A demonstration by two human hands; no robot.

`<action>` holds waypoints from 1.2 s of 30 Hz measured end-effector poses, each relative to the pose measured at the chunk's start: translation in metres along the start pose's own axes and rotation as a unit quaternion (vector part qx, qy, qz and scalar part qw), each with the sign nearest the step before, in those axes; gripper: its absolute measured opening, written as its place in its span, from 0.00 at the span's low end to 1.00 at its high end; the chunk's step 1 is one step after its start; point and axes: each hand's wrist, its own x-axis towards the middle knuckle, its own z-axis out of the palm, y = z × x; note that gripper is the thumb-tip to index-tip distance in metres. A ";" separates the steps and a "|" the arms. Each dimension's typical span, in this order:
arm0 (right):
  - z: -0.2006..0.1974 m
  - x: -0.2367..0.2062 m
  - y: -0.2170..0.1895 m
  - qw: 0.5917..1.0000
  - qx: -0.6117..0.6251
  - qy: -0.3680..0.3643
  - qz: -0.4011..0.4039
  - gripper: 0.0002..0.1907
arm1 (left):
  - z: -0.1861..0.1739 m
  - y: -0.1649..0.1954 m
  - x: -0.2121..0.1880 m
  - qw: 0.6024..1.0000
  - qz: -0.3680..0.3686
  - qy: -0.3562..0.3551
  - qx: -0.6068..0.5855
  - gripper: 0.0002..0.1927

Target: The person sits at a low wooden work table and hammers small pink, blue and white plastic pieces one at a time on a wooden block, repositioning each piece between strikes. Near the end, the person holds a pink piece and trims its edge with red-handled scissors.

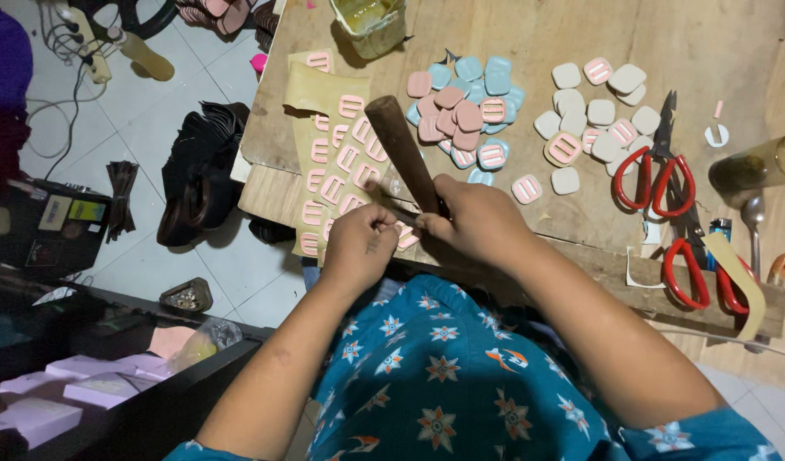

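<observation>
Wooden handle (401, 152) is gripped by the right hand (478, 218); the left hand (363, 243), pinching a piece beside it, could be struck.

buckles (465, 115) on board (580, 34) | scissors (657, 175) right | tub (371, 26) behind

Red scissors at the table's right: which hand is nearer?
Right. The right hand, gripping the wooden handle, sits just left of the red scissors; the left hand is farther left, beyond it.
</observation>
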 end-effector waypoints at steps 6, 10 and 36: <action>-0.005 -0.014 0.006 0.998 -0.036 0.017 -0.051 0.20 | 0.002 -0.001 -0.002 0.994 -0.067 0.002 -0.092 0.06; -0.002 -0.004 0.005 1.000 -0.018 0.006 0.007 0.22 | 0.003 -0.002 0.003 0.994 -0.046 -0.009 -0.098 0.06; 0.009 -0.005 0.009 0.999 0.045 0.025 0.009 0.23 | -0.003 0.003 0.010 0.987 -0.119 -0.020 -0.110 0.07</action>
